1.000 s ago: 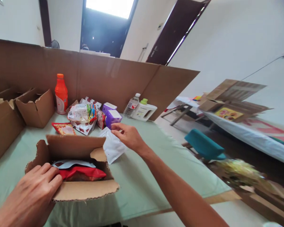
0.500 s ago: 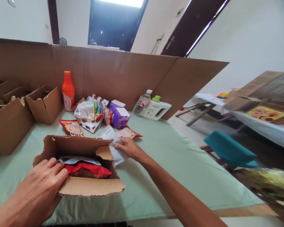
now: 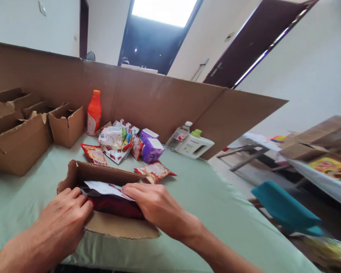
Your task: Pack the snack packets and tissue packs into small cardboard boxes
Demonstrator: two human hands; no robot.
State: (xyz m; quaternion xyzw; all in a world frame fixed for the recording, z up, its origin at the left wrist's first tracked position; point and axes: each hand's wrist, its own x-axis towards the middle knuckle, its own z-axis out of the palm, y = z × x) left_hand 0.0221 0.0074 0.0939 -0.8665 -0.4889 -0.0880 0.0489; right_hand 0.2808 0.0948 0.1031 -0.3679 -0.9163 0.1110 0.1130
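An open cardboard box point(image 3: 122, 227) stands near me on the green cloth. Inside it lies a dark red packet point(image 3: 113, 206), mostly in shadow. My left hand point(image 3: 64, 216) is closed over the box's left side, fingertips curled inside against the packets. My right hand point(image 3: 153, 203) reaches over the box's right end, closed on a white snack bag point(image 3: 105, 187) with dark red print. That bag is partly down in the box, above the red packet. Just beyond the box lie a red-and-cream snack bag point(image 3: 156, 172) and another red snack bag point(image 3: 93, 153).
Several cardboard boxes point(image 3: 22, 148) stand at the left. Behind are an orange bottle point(image 3: 94, 113), a pile of snack bags point(image 3: 116, 140), purple tissue packs point(image 3: 152, 149), a clear bottle point(image 3: 179, 136) and a white jug point(image 3: 191, 146). A cardboard wall point(image 3: 147, 94) borders the back.
My right hand has brought the white snack bag from beyond the box's right end into the box. My left hand stays at the box's left side. The camera view has shifted.
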